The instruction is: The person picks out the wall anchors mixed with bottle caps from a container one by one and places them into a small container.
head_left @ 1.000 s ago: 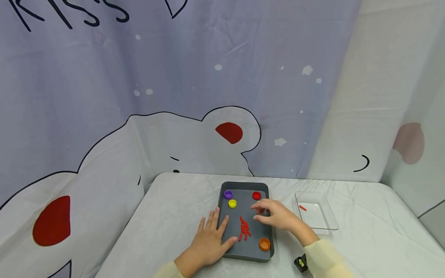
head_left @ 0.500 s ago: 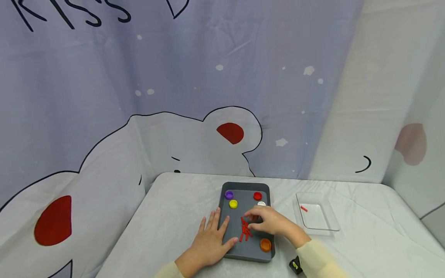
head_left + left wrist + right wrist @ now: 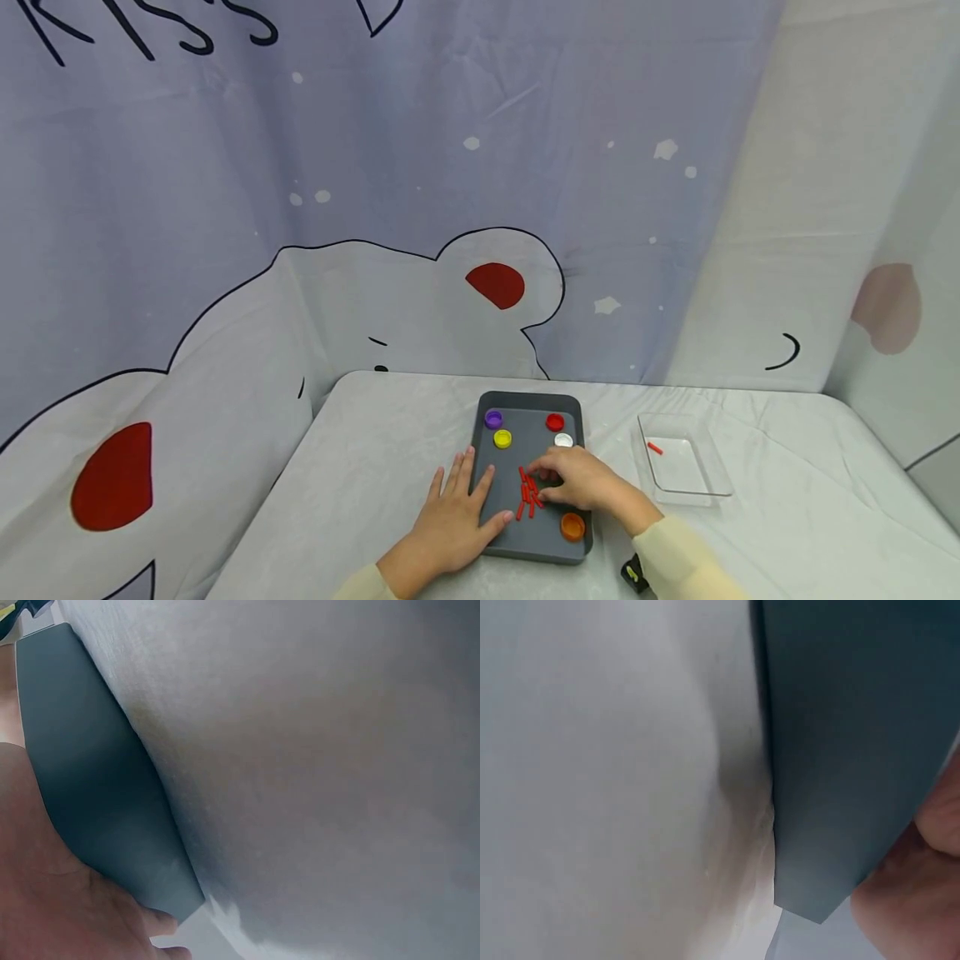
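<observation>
A grey-violet curtain (image 3: 420,150) with white, black-outlined figures (image 3: 390,292) hangs behind a white-covered table (image 3: 795,475).

Red sticks (image 3: 526,493), grey tray (image 3: 536,544), white tablecloth (image 3: 397,442)

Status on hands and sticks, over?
Left hand spread across left side of tray. Right hand at red sticks, grip unclear. Sticks loosely heaped. Nothing visibly blocking.

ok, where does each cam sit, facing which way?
Head: worn on the head; faces forward and down at gray tray, white cloth, backdrop; left hand, right hand, sleeves show.
Left wrist: worn there, faces tray side and cloth; part of left hand shows.
Right wrist: likewise, tray side, cloth; right hand at edge.
Shared: tray and cloth in both wrist views.
</observation>
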Tool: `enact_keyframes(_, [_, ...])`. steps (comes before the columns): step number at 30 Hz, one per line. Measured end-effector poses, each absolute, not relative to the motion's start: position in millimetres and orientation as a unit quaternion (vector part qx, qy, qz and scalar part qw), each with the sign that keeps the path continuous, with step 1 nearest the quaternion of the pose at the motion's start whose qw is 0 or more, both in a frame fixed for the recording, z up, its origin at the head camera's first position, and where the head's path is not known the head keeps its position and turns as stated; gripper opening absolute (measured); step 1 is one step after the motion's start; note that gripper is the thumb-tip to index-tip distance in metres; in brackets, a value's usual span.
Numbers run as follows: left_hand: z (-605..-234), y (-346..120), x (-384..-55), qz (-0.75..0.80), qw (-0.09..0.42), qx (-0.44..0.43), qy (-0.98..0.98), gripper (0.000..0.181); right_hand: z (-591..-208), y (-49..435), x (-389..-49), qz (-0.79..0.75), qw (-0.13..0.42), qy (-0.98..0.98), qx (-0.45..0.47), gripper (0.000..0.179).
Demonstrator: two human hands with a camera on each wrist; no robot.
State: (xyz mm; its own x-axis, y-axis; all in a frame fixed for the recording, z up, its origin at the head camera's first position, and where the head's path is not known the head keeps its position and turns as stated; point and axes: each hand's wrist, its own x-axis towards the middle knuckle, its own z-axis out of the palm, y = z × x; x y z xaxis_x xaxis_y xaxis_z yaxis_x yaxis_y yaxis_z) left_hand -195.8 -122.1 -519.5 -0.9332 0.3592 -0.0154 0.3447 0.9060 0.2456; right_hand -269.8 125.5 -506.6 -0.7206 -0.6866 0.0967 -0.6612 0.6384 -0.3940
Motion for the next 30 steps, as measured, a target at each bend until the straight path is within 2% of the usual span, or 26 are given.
enact_keyframes(8, [-526, -123, -198, 0.113, 0.027, 0.177, 0.977, 0.082, -509, 120, -267, -0.177, 0.001, 0.917, -0.358, 0.029])
enact_keyframes(30, [-518, -123, -194, 0.115, 0.028, 0.179, 0.977, 0.081, -512, 115, -267, -0.161, -0.019, 0.926, -0.341, 0.025])
